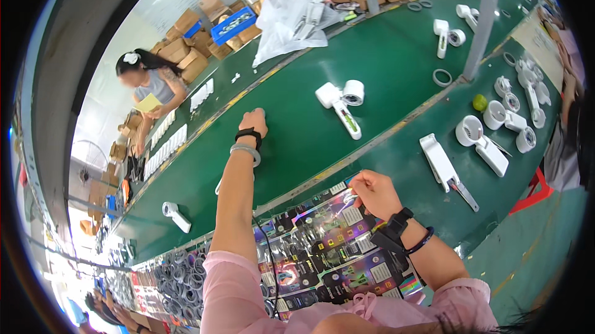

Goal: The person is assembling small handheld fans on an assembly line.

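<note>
My left hand [254, 123] reaches over the green conveyor belt [291, 117], back upward and fingers curled under; whatever they hold, if anything, is hidden. A black strap and a grey ring [255, 155] circle that wrist. A white piece shows partly from behind the forearm. To the right of this hand, a white handheld device with a round head [343, 108] lies on the belt. My right hand [375, 193] is closed, thumb and fingers pressed together at the upper edge of the shiny printed packaging sheets [328, 244]; what they pinch is too small to make out.
White device parts [489, 148] and a green ball [480, 103] lie on the right-hand table. A metal post [483, 24] stands beside the belt. Grey rings [186, 278] pile up at lower left. Across the belt, a person [155, 83] holds a yellow sheet near rows of white parts.
</note>
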A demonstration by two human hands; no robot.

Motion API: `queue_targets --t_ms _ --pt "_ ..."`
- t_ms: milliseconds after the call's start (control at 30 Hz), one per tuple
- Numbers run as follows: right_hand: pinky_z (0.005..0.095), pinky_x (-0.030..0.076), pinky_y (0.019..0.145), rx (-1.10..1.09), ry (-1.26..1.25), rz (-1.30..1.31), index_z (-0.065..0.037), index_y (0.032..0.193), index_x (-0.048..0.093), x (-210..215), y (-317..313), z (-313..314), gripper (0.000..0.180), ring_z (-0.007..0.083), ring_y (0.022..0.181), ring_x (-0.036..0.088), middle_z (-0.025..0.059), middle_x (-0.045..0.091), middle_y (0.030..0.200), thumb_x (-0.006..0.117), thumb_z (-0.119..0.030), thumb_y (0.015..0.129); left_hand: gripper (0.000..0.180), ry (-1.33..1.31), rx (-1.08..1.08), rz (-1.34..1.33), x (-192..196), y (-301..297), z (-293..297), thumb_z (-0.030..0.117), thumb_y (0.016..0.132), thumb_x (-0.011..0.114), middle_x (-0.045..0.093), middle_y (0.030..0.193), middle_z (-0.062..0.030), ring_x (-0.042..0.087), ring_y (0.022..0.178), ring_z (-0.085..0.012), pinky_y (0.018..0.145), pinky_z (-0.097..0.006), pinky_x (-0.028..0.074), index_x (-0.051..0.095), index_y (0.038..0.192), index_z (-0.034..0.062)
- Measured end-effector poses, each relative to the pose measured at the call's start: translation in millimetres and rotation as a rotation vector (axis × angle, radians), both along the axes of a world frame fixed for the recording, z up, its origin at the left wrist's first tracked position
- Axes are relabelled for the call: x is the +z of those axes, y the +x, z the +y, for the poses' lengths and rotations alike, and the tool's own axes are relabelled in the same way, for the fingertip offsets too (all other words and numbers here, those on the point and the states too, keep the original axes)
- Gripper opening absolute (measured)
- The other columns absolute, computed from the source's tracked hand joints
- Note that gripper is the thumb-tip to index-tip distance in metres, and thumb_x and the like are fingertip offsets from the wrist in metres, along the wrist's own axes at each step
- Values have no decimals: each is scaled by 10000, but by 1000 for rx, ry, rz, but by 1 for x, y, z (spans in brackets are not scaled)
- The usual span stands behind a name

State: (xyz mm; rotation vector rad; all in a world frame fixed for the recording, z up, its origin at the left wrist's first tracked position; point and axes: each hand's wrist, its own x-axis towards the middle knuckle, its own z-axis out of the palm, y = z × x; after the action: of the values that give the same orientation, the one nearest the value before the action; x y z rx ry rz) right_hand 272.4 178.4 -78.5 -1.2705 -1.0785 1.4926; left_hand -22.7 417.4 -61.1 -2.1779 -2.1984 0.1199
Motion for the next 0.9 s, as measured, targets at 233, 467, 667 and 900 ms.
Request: queue_targets --t_ms 233,467,667,900 --pt "310 471 476 -9 193 -46 -2 858 613 -15 -6 3 183 175 511 633 99 623 617 519 -157 882 227 130 39 158 -18 -15 -5 92 810 550 629 932 -207 610 914 -384 737 -470 533 495 1021 29" --pt "347 492 560 -41 220 -187 -45 786 613 -13 -3 2 150 248 579 643 100 642 648 534 -168 817 334 388 -436 -317 44 103 -46 55 732 594 620 895 -211 597 843 -401 716 -463 482 502 1050 18" --pt "339 493 550 -50 286 -243 -49 763 608 -13 0 1 152 218 564 646 82 637 626 518 -157 821 355 77 -721 -773 67 230 -104 68 746 577 598 970 -196 582 915 -365 782 -419 467 505 1090 21" --pt "372 507 586 18 227 -306 -47 804 637 1 2 2 172 263 594 654 97 648 642 521 -175 805 210 62 -885 -626 48 306 -106 29 760 543 550 913 -159 564 840 -351 724 -432 460 585 961 71"
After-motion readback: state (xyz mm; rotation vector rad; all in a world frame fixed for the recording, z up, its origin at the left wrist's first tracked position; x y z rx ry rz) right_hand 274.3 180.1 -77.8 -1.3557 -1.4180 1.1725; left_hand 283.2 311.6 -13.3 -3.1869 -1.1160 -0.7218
